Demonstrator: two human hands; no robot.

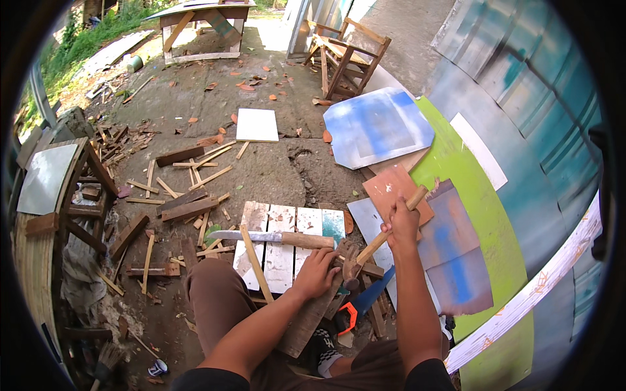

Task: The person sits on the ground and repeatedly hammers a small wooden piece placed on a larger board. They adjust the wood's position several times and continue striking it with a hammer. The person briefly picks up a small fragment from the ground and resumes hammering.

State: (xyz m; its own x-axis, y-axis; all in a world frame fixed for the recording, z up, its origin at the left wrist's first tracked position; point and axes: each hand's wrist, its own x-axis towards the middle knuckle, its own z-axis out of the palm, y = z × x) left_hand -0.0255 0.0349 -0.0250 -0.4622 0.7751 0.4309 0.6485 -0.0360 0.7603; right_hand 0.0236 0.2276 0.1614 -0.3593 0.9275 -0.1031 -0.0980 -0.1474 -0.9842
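My right hand [402, 223] is closed round the wooden handle of a hammer [374, 247], which slants down to the left. The hammer's head [351, 276] is at the upper end of a worn wooden board [309, 320]; whether they touch I cannot tell. Fingers curled, my left hand [315, 274] grips that board close to the hammer head. Any small piece under its fingertips is hidden. Just beyond lies a large knife [305, 240] with a wooden handle, across a white slatted low table [280, 264]. A thin wooden strip [255, 262] leans over the table's left part.
A saw [350, 318] with an orange handle is beside the board. Painted sheets [378, 127] and a green panel [499, 241] lie to the right. Scattered wood offcuts [186, 207] cover the ground at left. A small wooden chair [349, 55] stands farther back.
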